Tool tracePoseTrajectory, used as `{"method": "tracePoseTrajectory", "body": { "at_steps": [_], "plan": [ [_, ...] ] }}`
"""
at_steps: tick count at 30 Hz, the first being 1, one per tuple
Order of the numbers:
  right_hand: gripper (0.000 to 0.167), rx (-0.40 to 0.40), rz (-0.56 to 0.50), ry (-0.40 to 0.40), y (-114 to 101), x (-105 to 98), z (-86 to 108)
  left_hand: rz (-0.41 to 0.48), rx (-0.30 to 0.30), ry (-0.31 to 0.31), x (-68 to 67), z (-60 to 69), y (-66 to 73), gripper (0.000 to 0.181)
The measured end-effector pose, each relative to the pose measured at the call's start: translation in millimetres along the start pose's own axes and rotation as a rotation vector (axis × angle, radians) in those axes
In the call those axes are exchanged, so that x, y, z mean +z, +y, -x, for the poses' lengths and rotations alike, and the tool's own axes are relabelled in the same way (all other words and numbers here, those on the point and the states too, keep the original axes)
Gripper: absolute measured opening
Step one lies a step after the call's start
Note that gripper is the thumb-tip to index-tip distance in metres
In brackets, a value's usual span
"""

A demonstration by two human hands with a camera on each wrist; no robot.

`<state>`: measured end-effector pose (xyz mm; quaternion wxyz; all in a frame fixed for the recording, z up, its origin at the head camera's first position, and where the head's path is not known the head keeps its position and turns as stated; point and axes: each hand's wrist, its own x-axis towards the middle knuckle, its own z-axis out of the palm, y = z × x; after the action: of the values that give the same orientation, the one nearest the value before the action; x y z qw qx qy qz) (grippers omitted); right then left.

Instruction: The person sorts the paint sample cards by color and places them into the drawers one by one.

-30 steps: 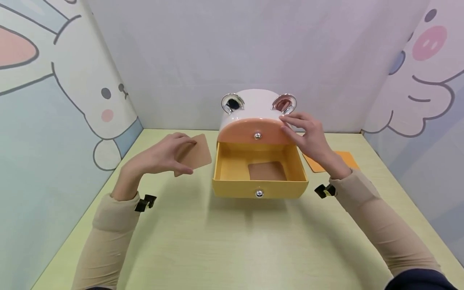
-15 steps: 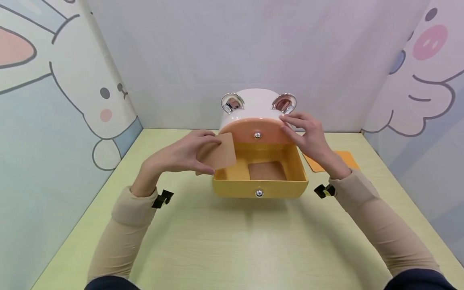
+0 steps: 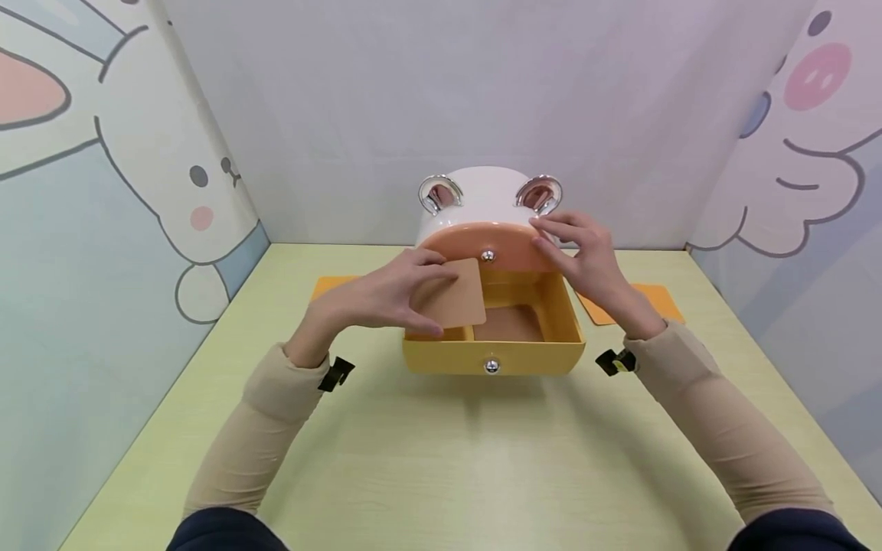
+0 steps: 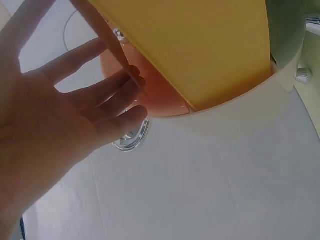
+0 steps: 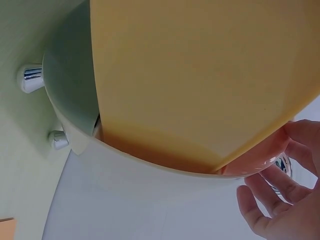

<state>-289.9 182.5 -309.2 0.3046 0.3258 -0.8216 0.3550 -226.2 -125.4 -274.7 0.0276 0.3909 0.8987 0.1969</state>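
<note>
Left hand (image 3: 379,295) grips a tan card (image 3: 460,298), thumb at the lower edge, fingers spread at the upper part. Card sticks out past the fingertips to the right, tilted, over the left part of the pulled-out yellow drawer (image 3: 441,358); whether it touches the drawer inside can't be told. Left wrist view has the card nearly edge-on, fingertips against its far side. A brown card (image 3: 511,324) lies on the drawer floor, right of the held one and partly overlapped by it in the head view. Drawer belongs to a white storage box (image 3: 488,193) with two silver ring ears (image 3: 540,196); a peach upper drawer (image 3: 513,249) sits above, shut. Both drawer fronts have a round silver knob (image 3: 491,366). Right hand (image 3: 594,262) rests at the box's upper right corner, thumb on the peach front, index tip at the white rim, fingers loosely bent, not wrapped round anything. Right wrist view shows the remaining fingers apart below the rim, plus short silver feet (image 5: 32,77) on the box. Orange sheets on the light green table (image 3: 475,459): one (image 3: 660,300) behind the right wrist, another (image 3: 334,285) partly hidden by the left hand.
</note>
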Motion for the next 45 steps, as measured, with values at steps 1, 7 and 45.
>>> {"method": "tracePoseTrajectory", "body": {
  "at_steps": [1,7,45],
  "plan": [
    [0.03,-0.001,-0.001,0.001,0.0,-0.1,0.1,-0.002,0.01,0.0,1.4,-2.1,0.3,0.074],
    [0.03,-0.001,-0.011,0.003,-0.7,-0.7,0.6,-0.009,0.054,0.041,9.4,-6.1,7.2,0.069],
    [0.032,0.011,-0.045,0.015,-0.9,2.1,3.4,1.48,-0.478,-0.03,146.1,5.3,64.1,0.057]
  ]
}}
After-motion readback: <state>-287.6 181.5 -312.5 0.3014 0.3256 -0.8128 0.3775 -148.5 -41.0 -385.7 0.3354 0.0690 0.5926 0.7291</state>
